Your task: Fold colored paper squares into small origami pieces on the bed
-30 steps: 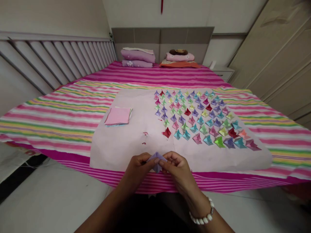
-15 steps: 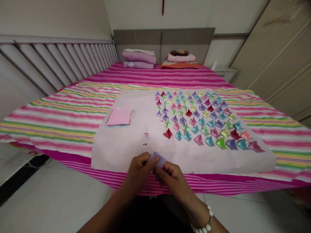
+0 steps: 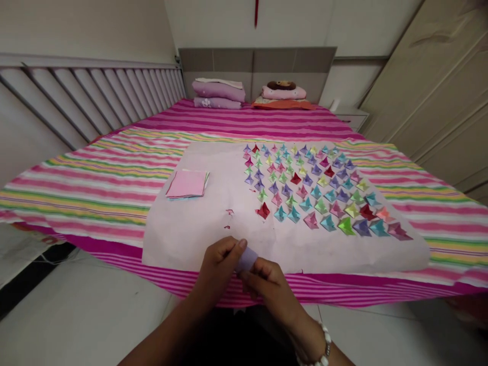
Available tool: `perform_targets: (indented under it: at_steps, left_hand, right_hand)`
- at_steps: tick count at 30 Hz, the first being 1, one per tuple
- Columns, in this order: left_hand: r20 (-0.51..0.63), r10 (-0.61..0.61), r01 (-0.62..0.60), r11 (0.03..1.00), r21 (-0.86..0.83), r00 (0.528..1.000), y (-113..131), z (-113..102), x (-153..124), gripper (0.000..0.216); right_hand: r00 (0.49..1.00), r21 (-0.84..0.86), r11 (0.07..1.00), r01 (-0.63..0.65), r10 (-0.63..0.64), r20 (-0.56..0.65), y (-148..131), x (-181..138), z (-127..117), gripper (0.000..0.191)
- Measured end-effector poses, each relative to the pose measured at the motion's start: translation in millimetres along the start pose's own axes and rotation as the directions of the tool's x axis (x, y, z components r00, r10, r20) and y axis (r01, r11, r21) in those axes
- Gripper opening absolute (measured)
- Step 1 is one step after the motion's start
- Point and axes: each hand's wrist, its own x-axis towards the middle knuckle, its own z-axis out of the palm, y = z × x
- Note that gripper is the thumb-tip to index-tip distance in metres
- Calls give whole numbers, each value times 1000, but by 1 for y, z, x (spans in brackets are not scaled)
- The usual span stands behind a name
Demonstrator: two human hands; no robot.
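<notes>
Turning the purple paper [image 3: 247, 258] above the near edge of the white sheet [image 3: 183, 234], I see a plainer face than a moment ago. My left hand [image 3: 218, 258] pinches its left side, my right hand [image 3: 271, 278] its lower right; I judge folding unfinished.
</notes>
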Motion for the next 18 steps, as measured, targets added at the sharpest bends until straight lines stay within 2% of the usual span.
perform_targets:
  at_steps: [4, 6, 11, 15, 18]
  left_hand:
    - [70, -134, 146, 967, -210, 989, -5, 0, 2, 41]
    - [137, -171, 200, 950, -240, 976, -5, -2, 4, 41]
    - [196, -97, 111, 992, -62, 976, 0, -8, 7, 34]
    - [140, -119, 120, 993, 0, 983, -5, -7, 3, 31]
    - [88, -67, 68, 998, -16, 994, -9, -4, -1, 35]
  right_hand:
    - [1000, 25, 999, 23, -23, -2, 0, 1, 0, 33]
    - [1000, 65, 998, 9, -8, -25, 2, 2, 0, 31]
    - [989, 158, 987, 31, -7, -146, 2, 3, -3, 27]
    - [986, 158, 985, 68, -43, -159, 0, 4, -5, 26]
    - [986, 148, 985, 88, -65, -155, 1, 5, -5, 25]
